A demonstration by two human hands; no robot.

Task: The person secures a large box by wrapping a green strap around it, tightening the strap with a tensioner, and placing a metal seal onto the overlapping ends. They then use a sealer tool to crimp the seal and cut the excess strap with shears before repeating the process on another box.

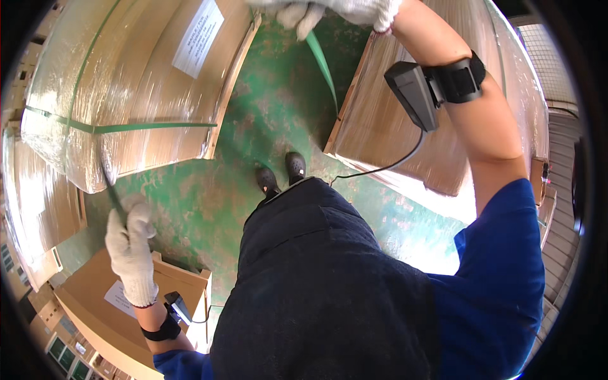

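My left hand (pixel 130 247), in a white knit glove, is closed round the dark loose end of a strap (pixel 109 174). That end runs up to the corner of a large film-wrapped carton (pixel 142 76), where a green band (pixel 158 127) circles the load. At the top edge my right hand (pixel 323 9), gloved too and partly cut off, has its fingers curled by a green strap (pixel 323 63). The strap hangs from those fingers toward the base of the right-hand wrapped carton (pixel 405 114). The grip itself is partly hidden.
A lower brown carton (pixel 95 297) with a white label stands beside my left forearm. Another wrapped load (pixel 38 196) is at the far left. The green, worn floor (pixel 272 95) forms an aisle between the cartons, and my dark shoes (pixel 294 166) stand in it.
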